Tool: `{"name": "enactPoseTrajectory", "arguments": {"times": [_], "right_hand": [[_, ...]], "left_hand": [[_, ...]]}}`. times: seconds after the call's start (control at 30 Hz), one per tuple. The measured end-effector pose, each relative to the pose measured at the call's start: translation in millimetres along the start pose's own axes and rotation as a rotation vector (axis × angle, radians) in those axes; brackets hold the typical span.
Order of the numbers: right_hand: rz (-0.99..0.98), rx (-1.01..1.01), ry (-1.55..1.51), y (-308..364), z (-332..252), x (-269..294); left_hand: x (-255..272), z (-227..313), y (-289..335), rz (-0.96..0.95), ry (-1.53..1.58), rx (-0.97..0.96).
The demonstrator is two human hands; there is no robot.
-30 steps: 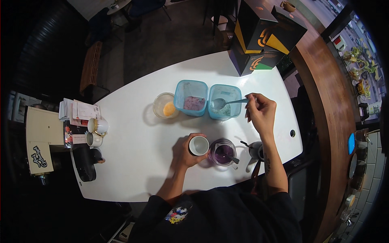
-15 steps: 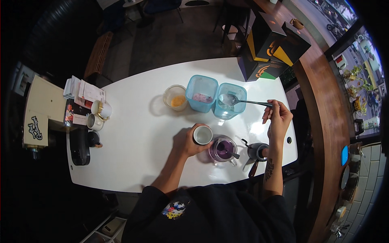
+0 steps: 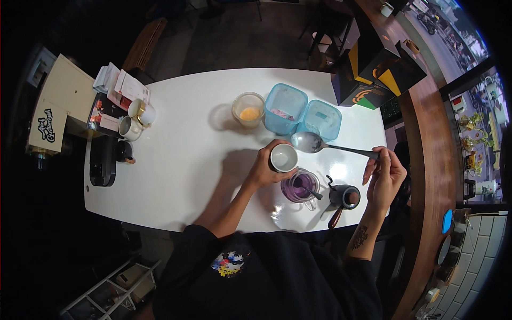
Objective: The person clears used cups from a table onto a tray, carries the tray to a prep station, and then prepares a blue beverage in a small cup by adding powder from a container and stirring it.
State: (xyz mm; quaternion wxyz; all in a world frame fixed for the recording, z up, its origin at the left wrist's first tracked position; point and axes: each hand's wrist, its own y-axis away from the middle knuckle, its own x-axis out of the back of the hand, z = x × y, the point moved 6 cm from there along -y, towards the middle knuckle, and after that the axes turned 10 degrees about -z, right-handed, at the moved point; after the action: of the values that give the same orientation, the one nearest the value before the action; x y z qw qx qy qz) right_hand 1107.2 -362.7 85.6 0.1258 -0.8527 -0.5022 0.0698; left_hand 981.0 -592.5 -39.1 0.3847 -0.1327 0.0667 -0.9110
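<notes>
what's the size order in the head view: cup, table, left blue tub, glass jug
1. Table
2. Left blue tub
3. Glass jug
4. Cup, partly covered by the left hand

The spoon [image 3: 316, 144] has left the right blue container [image 3: 326, 118]; its bowl now hangs beside the cup [image 3: 284, 158]. The right hand [image 3: 386, 173] has drawn back.

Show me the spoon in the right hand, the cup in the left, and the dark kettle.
Spoon [image 3: 308, 142]: head view, on its bowl.
Cup [image 3: 284, 155]: head view, on its pale inside.
Kettle [image 3: 339, 196]: head view, on its body.
</notes>
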Motion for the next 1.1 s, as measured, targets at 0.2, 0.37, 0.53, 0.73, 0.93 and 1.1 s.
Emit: {"name": "enactPoseTrajectory", "arguments": {"times": [0.2,0.37,0.53,0.73,0.93,1.1], "right_hand": [[-0.115,0.005,0.135,13,-11,-25],[-0.174,0.001,0.123,16,-13,-32],[-0.297,0.152,0.265,19,-23,-40],[-0.031,0.084,0.14,18,-11,-17],[0.214,0.103,0.018,1,-1,6],[0.123,-0.065,0.045,-4,36,-6]], "left_hand": [[-1,-3,3,0.018,-0.008,-0.013],[-2,-2,5,0.008,-0.005,-0.043],[-4,-6,5,0.002,0.04,-0.031],[-2,-8,10,-0.001,0.043,0.014],[1,-13,16,-0.029,-0.015,-0.03],[5,-25,29,-0.029,0.027,0.036]]}}
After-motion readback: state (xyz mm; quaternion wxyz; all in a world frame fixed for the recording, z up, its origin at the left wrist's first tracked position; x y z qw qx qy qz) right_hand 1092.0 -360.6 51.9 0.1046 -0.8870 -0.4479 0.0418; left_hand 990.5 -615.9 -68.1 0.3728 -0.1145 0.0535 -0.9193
